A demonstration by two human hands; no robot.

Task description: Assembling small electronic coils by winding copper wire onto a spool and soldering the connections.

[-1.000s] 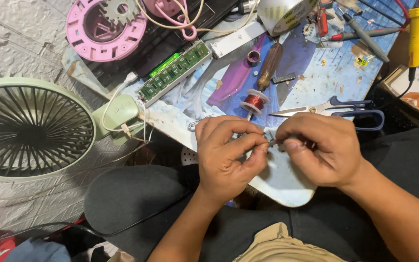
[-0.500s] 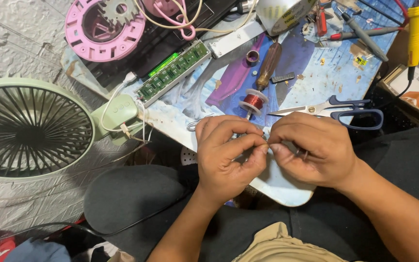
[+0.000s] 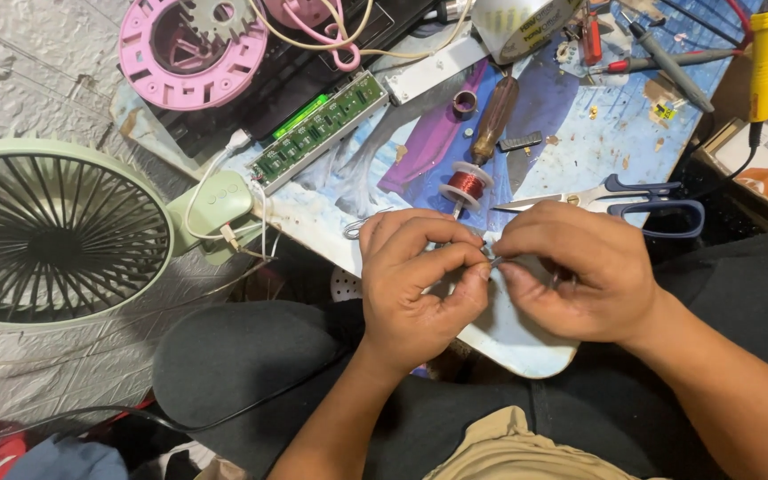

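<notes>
Fingertips of left hand (image 3: 420,284) and right hand (image 3: 571,276) pinch one tiny metal piece (image 3: 493,258) — too small to identify — scissors (image 3: 620,200) lying unused.

A pale green fan (image 3: 51,236) lies at the left, its round grille facing up, with a white cable (image 3: 215,169) running from its base toward a green circuit board (image 3: 317,132) set at a slant. Above the board sits a pink round housing (image 3: 190,49) with a grey gear in its hollow — both on a dark tray (image 3: 286,76). On the blue work board (image 3: 580,151) lie a spool of red copper wire (image 3: 466,185), a wooden-handled tool (image 3: 493,117), a small metal ring (image 3: 464,101) and blue-handled scissors (image 3: 642,200). A yellow-handled soldering iron (image 3: 764,53) lies at the upper right — near a roll of tape (image 3: 522,25).
</notes>
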